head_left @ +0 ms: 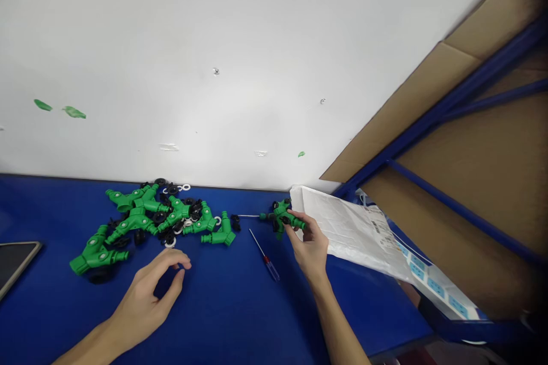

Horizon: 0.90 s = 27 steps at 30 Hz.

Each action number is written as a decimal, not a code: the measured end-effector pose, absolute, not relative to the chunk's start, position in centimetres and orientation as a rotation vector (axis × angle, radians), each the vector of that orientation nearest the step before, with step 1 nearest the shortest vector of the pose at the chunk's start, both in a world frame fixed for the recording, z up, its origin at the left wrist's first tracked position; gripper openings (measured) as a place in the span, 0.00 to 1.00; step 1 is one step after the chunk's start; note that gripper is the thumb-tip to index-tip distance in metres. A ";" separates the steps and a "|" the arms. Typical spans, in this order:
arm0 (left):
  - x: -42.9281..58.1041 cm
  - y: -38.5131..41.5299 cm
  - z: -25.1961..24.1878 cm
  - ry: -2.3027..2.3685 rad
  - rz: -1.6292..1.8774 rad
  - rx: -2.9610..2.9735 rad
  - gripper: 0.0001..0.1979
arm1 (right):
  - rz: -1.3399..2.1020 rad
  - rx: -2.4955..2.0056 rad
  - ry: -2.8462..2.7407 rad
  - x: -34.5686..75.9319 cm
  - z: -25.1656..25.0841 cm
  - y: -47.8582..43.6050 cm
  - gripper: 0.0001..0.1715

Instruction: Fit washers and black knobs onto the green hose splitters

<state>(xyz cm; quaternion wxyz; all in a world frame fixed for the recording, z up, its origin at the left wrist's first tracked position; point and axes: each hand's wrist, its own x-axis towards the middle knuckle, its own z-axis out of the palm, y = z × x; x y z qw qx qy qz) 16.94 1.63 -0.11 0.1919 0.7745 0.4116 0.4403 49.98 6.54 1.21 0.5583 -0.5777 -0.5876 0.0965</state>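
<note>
My right hand (310,245) is closed on a green plastic hose fitting (283,215), held just above the blue table (231,308) next to a white bag. A thin tool with a black-green handle (257,216) lies by that fitting. My left hand (149,291) hovers over the table with curled, parted fingers and holds nothing. It is nearest to the pile of green fittings (149,218) mixed with black and white rings. A red-handled screwdriver (265,255) lies between my hands.
A white plastic bag (355,228) with printed labels lies at the right, against a blue metal shelf frame (449,205) with cardboard panels. A dark tablet corner (15,259) shows at the left edge. A white wall rises behind the table.
</note>
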 end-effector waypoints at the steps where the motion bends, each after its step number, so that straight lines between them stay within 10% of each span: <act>1: 16.9 1.6 -0.2 1.155 1.237 2.173 0.07 | 0.254 -1.351 -1.389 50.0 1.2 6.6 0.16; 17: 17.2 1.7 -0.4 1.220 1.182 1.904 0.04 | 0.868 -1.165 -1.238 48.0 2.8 6.9 0.20; 27: 20.3 2.7 2.3 0.809 1.063 1.265 0.19 | 1.032 -1.054 -1.480 40.3 4.2 6.8 0.19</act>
